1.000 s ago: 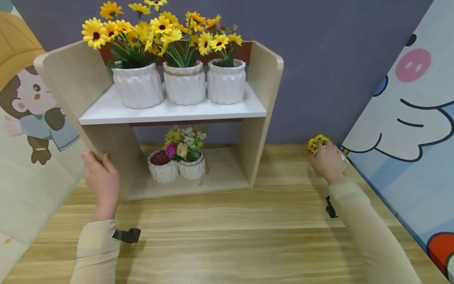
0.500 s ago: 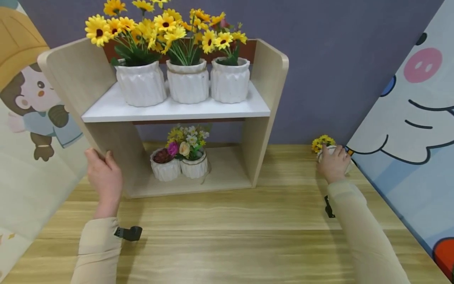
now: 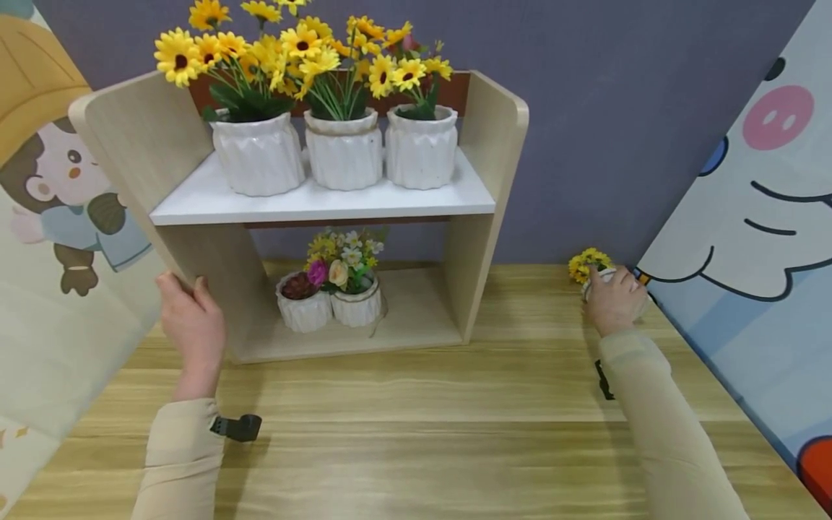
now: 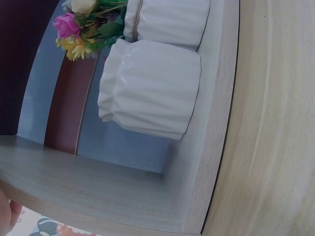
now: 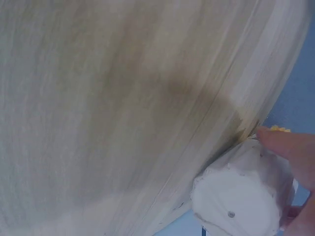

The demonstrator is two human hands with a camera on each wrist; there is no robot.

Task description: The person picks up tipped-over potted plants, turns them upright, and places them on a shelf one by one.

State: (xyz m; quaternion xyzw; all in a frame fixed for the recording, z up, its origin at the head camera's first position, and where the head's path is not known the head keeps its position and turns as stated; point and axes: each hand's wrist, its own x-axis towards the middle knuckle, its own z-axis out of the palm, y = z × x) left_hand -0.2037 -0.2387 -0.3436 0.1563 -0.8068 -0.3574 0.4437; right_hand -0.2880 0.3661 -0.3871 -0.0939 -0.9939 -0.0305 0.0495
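My left hand [image 3: 191, 325] grips the front edge of the left side panel of a two-tier wooden shelf [image 3: 497, 166], thumb on the inner side. In the left wrist view only a bit of that hand's fingers [image 4: 15, 214] shows at the panel edge. At the back right of the table, my right hand [image 3: 614, 300] holds a white flowerpot [image 5: 236, 201] with yellow flowers [image 3: 588, 264]. The pot lies tipped on its side, its base with a small drain hole facing the right wrist camera. The thumb is at one side of the pot and fingers are at the other.
Three white pots of yellow flowers [image 3: 344, 152] stand on the upper board [image 3: 325, 209]. Below are a succulent pot [image 3: 304, 310] and a pot of mixed flowers [image 3: 356, 303]. A cartoon-printed panel [image 3: 747, 238] borders the wooden table [image 3: 416, 433] on the right.
My right hand has shifted slightly right around the tipped pot, and more of the white rim shows beside the flowers. The left hand stays on the shelf panel; the head view moved a little.
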